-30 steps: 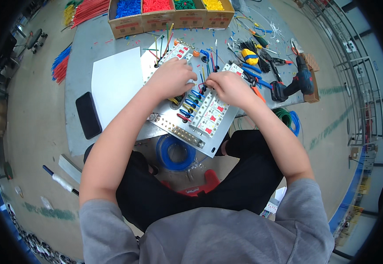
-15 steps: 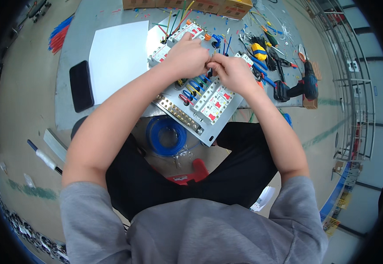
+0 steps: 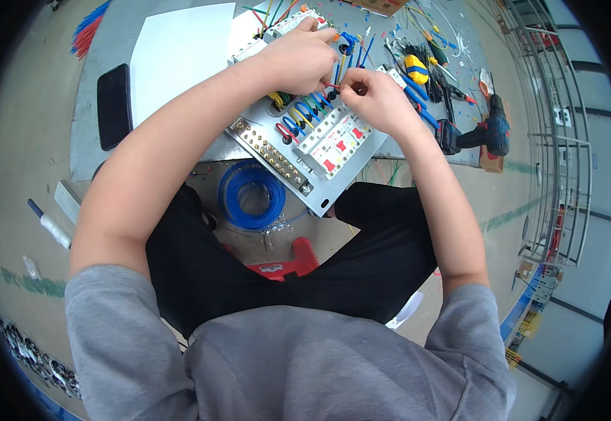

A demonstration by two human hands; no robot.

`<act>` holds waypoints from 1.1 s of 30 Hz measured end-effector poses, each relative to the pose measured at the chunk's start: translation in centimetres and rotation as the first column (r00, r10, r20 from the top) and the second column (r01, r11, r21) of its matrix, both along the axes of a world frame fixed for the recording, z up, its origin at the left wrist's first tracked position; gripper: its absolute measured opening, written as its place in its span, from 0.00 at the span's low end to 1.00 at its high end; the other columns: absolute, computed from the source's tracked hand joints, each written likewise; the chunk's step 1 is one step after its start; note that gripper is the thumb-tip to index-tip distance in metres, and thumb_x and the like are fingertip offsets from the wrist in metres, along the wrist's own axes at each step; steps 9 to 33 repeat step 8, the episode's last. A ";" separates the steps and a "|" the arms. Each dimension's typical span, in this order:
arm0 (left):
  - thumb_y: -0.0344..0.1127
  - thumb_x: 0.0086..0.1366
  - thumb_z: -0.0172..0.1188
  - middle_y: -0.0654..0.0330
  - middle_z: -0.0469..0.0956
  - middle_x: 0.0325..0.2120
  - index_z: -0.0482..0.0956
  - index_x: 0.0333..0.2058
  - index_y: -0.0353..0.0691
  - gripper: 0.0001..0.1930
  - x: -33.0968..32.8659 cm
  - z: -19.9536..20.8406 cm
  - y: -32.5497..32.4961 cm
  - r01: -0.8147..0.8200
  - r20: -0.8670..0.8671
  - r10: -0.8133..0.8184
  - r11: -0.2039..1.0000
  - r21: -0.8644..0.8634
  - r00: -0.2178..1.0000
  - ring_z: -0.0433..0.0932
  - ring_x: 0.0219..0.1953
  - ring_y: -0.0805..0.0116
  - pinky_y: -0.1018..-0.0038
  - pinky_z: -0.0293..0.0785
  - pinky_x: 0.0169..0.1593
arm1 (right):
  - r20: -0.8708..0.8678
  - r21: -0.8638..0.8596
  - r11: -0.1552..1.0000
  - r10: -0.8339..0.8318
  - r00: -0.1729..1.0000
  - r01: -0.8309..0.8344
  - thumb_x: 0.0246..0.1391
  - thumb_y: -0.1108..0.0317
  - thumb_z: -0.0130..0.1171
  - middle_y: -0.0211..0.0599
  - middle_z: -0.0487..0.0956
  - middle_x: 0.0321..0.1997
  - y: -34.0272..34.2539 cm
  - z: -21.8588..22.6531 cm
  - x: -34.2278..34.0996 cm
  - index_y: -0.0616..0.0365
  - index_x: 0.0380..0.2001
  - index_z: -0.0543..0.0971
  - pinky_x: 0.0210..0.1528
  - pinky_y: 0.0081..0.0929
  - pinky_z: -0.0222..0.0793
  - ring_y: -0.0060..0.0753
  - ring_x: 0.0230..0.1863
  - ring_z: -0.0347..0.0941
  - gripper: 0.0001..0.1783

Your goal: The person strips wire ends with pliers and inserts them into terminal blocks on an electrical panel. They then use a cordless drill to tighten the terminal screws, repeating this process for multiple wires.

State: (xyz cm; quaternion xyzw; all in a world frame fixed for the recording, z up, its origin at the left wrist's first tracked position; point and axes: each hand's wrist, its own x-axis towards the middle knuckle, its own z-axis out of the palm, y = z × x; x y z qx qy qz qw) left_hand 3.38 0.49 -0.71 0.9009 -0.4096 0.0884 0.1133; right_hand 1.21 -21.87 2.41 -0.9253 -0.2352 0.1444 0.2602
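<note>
Both of my hands work over a grey metal mounting plate [image 3: 328, 199] carrying circuit breakers. Between my fingertips a short piece of red wire [image 3: 333, 86] shows. My left hand [image 3: 302, 57] pinches it from one side, its index finger reaching over the far breaker row [image 3: 295, 22]. From the other side my right hand [image 3: 377, 102] pinches with curled fingers. Below them, coloured wire loops [image 3: 307, 112] rise beside the near row of white breakers with red switches [image 3: 340, 146]. A brass terminal bar [image 3: 269, 154] runs along the plate's near left edge.
A black phone [image 3: 114, 107] and a white sheet [image 3: 175, 59] lie left on the table. At right are a cordless drill [image 3: 484, 133], blue-handled pliers [image 3: 419, 103] and a yellow-blue tool [image 3: 416, 69]. A blue wire coil [image 3: 252, 196] sits below the table edge.
My hands have come slightly apart, and the red wire now shows between them. The view has shifted, so the table and plate sit higher and a little left.
</note>
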 end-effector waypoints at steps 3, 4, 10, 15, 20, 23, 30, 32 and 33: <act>0.43 0.56 0.78 0.68 0.89 0.39 0.97 0.31 0.51 0.07 0.2 0.4 -0.2 -0.046 -0.067 0.051 0.996 0.079 0.996 0.75 0.57 0.63 0.55 0.61 0.71 | -0.034 -0.055 0.997 0.046 0.998 -0.048 0.61 0.66 0.64 0.40 0.83 0.31 -0.3 0.4 0.9 0.65 0.36 0.84 0.41 0.33 0.75 0.34 0.32 0.77 0.11; 0.43 0.55 0.78 0.68 0.89 0.39 0.97 0.31 0.50 0.07 0.2 0.5 -0.2 -0.045 -0.068 0.051 0.995 0.085 0.996 0.75 0.57 0.63 0.55 0.61 0.71 | -0.007 -0.095 0.993 0.074 0.997 -0.075 0.61 0.66 0.65 0.41 0.84 0.34 -0.2 0.3 1.1 0.65 0.36 0.85 0.42 0.34 0.76 0.36 0.34 0.79 0.11; 0.44 0.54 0.78 0.68 0.90 0.41 0.97 0.30 0.48 0.08 0.3 0.8 -0.5 -0.047 -0.104 0.063 0.988 0.149 0.993 0.75 0.57 0.63 0.52 0.61 0.72 | -0.157 -0.315 0.942 0.066 0.985 -0.113 0.60 0.66 0.67 0.45 0.86 0.52 0.5 1.1 2.7 0.61 0.43 0.91 0.54 0.36 0.79 0.42 0.49 0.85 0.13; 0.44 0.54 0.78 0.68 0.90 0.41 0.97 0.30 0.48 0.08 0.3 0.8 -0.5 -0.047 -0.104 0.063 0.988 0.149 0.993 0.75 0.57 0.63 0.52 0.61 0.72 | -0.157 -0.315 0.942 0.066 0.985 -0.113 0.60 0.66 0.67 0.45 0.86 0.52 0.5 1.1 2.7 0.61 0.43 0.91 0.54 0.36 0.79 0.42 0.49 0.85 0.13; 0.44 0.54 0.78 0.68 0.90 0.41 0.97 0.30 0.48 0.08 0.3 0.8 -0.5 -0.047 -0.104 0.063 0.988 0.149 0.993 0.75 0.57 0.63 0.52 0.61 0.72 | -0.157 -0.315 0.942 0.066 0.985 -0.113 0.60 0.66 0.67 0.45 0.86 0.52 0.5 1.1 2.7 0.61 0.43 0.91 0.54 0.36 0.79 0.42 0.49 0.85 0.13; 0.44 0.54 0.78 0.68 0.90 0.41 0.97 0.30 0.48 0.08 0.3 0.8 -0.5 -0.047 -0.104 0.063 0.988 0.149 0.993 0.75 0.57 0.63 0.52 0.61 0.72 | -0.157 -0.315 0.942 0.066 0.985 -0.113 0.60 0.66 0.67 0.45 0.86 0.52 0.5 1.1 2.7 0.61 0.43 0.91 0.54 0.36 0.79 0.42 0.49 0.85 0.13; 0.44 0.54 0.78 0.68 0.90 0.41 0.97 0.30 0.48 0.08 0.3 0.8 -0.5 -0.047 -0.104 0.063 0.988 0.149 0.993 0.75 0.57 0.63 0.52 0.61 0.72 | -0.157 -0.315 0.942 0.066 0.985 -0.113 0.60 0.66 0.67 0.45 0.86 0.52 0.5 1.1 2.7 0.61 0.43 0.91 0.54 0.36 0.79 0.42 0.49 0.85 0.13; 0.44 0.54 0.78 0.68 0.90 0.41 0.97 0.30 0.48 0.08 0.3 0.8 -0.5 -0.047 -0.104 0.063 0.988 0.149 0.993 0.75 0.57 0.63 0.52 0.61 0.72 | -0.157 -0.315 0.942 0.066 0.985 -0.113 0.60 0.66 0.67 0.45 0.86 0.52 0.5 1.1 2.7 0.61 0.43 0.91 0.54 0.36 0.79 0.42 0.49 0.85 0.13; 0.44 0.54 0.78 0.68 0.90 0.41 0.97 0.30 0.48 0.08 0.3 0.8 -0.5 -0.047 -0.104 0.063 0.988 0.149 0.993 0.75 0.57 0.63 0.52 0.61 0.72 | -0.157 -0.315 0.942 0.066 0.985 -0.113 0.60 0.66 0.67 0.45 0.86 0.52 0.5 1.1 2.7 0.61 0.43 0.91 0.54 0.36 0.79 0.42 0.49 0.85 0.13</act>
